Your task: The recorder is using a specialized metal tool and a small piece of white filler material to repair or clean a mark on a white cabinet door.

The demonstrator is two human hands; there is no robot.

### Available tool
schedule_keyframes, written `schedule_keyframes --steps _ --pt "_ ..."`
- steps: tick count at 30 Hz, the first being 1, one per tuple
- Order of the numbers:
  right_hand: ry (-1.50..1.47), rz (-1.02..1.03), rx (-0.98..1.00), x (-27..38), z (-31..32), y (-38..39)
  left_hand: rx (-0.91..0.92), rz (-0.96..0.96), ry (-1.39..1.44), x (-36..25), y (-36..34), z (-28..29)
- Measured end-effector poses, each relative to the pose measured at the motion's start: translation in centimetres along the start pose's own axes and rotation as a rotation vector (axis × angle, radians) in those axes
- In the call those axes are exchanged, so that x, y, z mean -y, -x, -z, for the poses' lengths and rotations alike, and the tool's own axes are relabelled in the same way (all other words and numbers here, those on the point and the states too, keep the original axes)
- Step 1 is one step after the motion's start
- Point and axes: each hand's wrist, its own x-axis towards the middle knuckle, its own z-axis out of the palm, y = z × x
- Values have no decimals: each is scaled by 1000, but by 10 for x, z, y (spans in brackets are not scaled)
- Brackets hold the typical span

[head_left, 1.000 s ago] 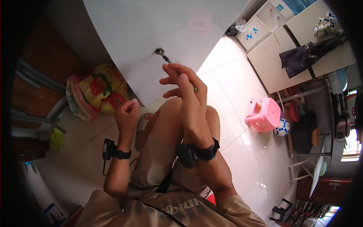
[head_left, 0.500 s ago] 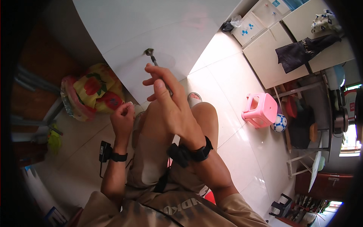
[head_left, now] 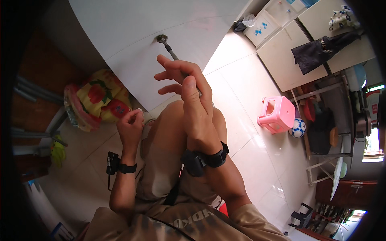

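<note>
My right hand (head_left: 195, 98) holds a slim grey-handled tool (head_left: 172, 53) between thumb and fingers, its middle fingers spread loosely. The tool's small metal head (head_left: 162, 38) meets or hovers just over a large white panel (head_left: 120, 24); I cannot tell which. A thin line curves across the panel near that head. Lower on the left, my left hand (head_left: 130, 124) is pinched around a small white bit (head_left: 139, 110), too small to name. That hand stays beside my knee, away from the panel. Both wrists wear black straps with small devices.
Left of the panel lies a yellow and red patterned bag (head_left: 96, 94). At the right are a pink plastic stool (head_left: 277, 114) and a blue-white ball (head_left: 297, 127). Pale cabinets (head_left: 277, 56) with a dark cloth (head_left: 321, 52) over them stand beyond. Tiles (head_left: 241, 108) cover the floor.
My right hand has moved up and slightly right, taking the tool's head farther up the white panel. My left hand has hardly moved.
</note>
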Motion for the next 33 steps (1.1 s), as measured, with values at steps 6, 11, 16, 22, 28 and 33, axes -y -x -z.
schedule_keyframes --steps 6,11,16,22,28,33 --pt "-99 -191 -67 -9 10 -5 -4 59 52 -2 0 1" --pt "-100 -70 -121 -6 6 -8 22 42 63 -11 4 -4" --pt "-130 -214 -118 -12 5 -6 -15 62 106 -7 3 -5" --pt "-111 -285 -132 -11 5 -8 7 39 91 -6 5 -3" --pt "54 -90 -9 -10 4 0 13 29 98 -8 5 -6" --pt "71 -153 -130 -8 -1 -7 33 -30 175 -36 -2 -15"
